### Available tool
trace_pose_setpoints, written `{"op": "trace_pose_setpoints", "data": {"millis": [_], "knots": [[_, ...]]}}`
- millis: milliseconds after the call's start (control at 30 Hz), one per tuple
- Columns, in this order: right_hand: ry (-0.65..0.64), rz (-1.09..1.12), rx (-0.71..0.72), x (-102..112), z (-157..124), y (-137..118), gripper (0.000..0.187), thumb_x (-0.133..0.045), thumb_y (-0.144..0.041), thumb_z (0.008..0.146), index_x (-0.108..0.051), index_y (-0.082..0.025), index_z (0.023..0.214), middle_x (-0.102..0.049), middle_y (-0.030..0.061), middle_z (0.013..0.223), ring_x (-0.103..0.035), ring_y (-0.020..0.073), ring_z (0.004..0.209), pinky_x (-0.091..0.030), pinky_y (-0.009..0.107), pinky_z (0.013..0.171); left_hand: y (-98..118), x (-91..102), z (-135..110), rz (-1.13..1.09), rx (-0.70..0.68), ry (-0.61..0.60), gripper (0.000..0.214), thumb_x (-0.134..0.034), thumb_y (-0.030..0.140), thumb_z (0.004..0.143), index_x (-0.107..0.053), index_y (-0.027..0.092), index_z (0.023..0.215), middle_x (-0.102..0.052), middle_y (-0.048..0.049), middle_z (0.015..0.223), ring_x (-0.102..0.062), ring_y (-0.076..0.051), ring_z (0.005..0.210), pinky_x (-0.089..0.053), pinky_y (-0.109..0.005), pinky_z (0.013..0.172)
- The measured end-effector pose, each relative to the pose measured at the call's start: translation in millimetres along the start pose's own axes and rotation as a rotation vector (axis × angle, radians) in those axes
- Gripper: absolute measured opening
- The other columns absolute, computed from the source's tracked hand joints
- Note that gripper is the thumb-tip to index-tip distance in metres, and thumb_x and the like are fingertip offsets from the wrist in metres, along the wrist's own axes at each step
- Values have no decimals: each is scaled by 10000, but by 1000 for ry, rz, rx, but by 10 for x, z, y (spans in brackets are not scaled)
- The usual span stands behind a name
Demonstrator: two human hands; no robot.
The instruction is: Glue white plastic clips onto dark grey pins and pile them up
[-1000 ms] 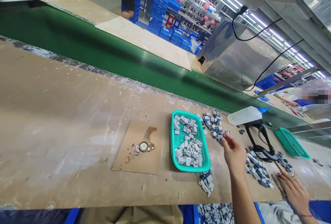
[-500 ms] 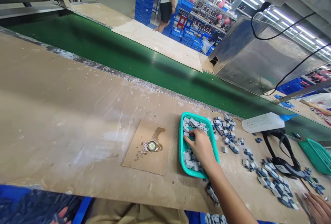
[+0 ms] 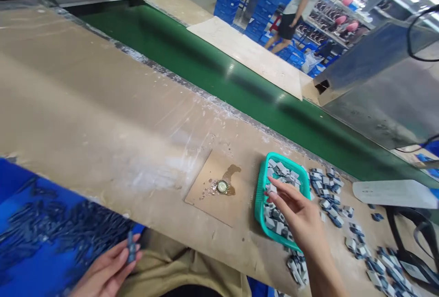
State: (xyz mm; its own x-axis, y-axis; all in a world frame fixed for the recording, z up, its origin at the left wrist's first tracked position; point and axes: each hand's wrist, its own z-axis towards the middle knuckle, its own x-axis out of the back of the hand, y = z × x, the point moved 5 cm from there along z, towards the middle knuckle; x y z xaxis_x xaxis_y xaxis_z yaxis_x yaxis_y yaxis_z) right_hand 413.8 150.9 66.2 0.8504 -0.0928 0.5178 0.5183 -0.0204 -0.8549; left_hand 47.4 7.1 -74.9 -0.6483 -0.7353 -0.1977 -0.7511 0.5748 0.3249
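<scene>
My right hand reaches over a teal mesh basket holding several small grey and blue plastic pieces. Its fingers are stretched out and apart, the fingertips touching the pieces near the basket's left side. My left hand is low at the bottom left, above my lap. It pinches one small dark blue-grey piece upright between thumb and fingers. Beside it lies a blue bin of blurred dark pieces.
More grey-blue pieces lie scattered right of the basket. A cardboard square bears a round cap and a brown stain. A white bottle, black strap, green conveyor belt and metal housing lie beyond. A person stands far off.
The view swung left. My right hand went from the loose pieces to the basket and stays over it. My left hand came into view holding a piece. The hand at the far right left view.
</scene>
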Motion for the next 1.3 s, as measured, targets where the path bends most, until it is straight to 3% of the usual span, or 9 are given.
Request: {"op": "trace_pose_setpoints", "data": {"millis": [67,133,267,367,600,800,933,1133,1300], "knots": [[-42,-40,137,-173,21,-125,310,-662,-275,804,-624,-224,1108,-641,35,887,-640,149,765,-551,270,685,-32,-359,-213,12,31,-117,353,-833,-5,465,-692,91,774,-706,-77,782,-668,-164,643,-582,-164,559],[-122,-183,306,-367,46,-240,239,-639,-219,819,-623,-216,1058,-643,37,887,-634,146,771,-545,278,714,-80,-684,-371,-11,73,-254,392,-907,115,372,-700,100,704,-673,-42,673,-634,-126,579,-554,-140,513],[-283,-417,572,-662,74,-345,201,-571,-174,864,-634,-183,1055,-651,67,964,-629,134,755,-543,260,703,-200,-1019,-518,-23,140,-431,364,-901,253,430,-718,111,710,-647,-26,642,-615,-88,580,-528,-116,517],[-346,-462,630,-762,85,-301,225,-536,-190,893,-633,-183,1097,-649,82,1010,-645,154,829,-555,269,729,-256,-1081,-551,-19,156,-493,344,-887,276,476,-720,100,721,-661,-47,664,-630,-96,605,-536,-123,548],[-410,-504,659,-870,101,-219,234,-506,-210,920,-658,-174,1095,-647,95,1028,-648,186,944,-559,292,800,-287,-1116,-554,-25,154,-493,337,-884,270,490,-705,94,715,-669,-59,676,-651,-126,636,-554,-151,580],[-357,-361,561,-648,35,-454,233,-613,-199,859,-660,-230,1085,-666,71,1033,-653,194,929,-555,302,767,-358,-1239,-564,-85,141,-424,354,-886,228,497,-684,71,741,-668,-65,705,-657,-139,684,-567,-170,622],[-351,-214,516,-486,-135,-635,316,-682,-146,801,-656,-284,1084,-687,43,1011,-655,191,916,-555,290,745,-375,-1447,-659,-107,157,-503,382,-888,255,497,-680,56,748,-675,-86,700,-670,-164,676,-573,-187,614],[-345,-115,555,-433,-312,-812,446,-690,-90,771,-635,-286,1167,-698,50,975,-663,202,853,-555,335,744,-386,-1725,-735,-126,168,-530,441,-920,236,357,-675,66,681,-672,-67,670,-660,-166,646,-591,-219,579],[-382,-130,589,-437,-350,-863,437,-680,-49,762,-639,-258,1143,-708,60,956,-671,214,849,-564,361,743,-355,-1813,-809,-79,109,-618,355,-902,233,429,-692,74,667,-682,-60,681,-661,-156,649,-594,-216,574]]}}
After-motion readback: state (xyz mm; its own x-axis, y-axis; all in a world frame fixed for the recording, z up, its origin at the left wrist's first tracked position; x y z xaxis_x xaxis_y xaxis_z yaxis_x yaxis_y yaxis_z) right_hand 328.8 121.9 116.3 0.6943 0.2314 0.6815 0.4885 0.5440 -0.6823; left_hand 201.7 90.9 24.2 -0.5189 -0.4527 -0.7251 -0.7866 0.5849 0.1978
